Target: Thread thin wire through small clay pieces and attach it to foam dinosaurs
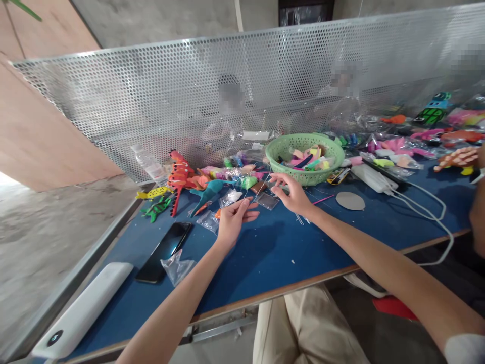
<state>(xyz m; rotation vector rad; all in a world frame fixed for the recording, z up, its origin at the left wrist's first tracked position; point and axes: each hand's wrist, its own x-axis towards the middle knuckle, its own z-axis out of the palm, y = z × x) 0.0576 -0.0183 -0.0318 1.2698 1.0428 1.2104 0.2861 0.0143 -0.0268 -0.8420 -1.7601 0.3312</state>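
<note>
Over the blue table, my left hand (235,218) pinches a thin, pale wire or thread (248,188) between thumb and forefinger. The strand curves upward in a faint loop toward my right hand (292,196). That hand hovers to the right with thumb and fingers apart, its fingertips near the loop; whether they touch the strand is hard to see. Below and between the hands lie small clear bags, one with dark contents (267,200). A teal clay animal (210,193) and a red dinosaur figure (179,174) stand left of my left hand.
A green basket (273,156) of coloured clay pieces stands behind my right hand. A phone (161,255) and a white power bank (89,308) lie at left. White cables (435,202) trail at right. Perforated metal mesh (151,96) borders the table's back; another person is at the right edge.
</note>
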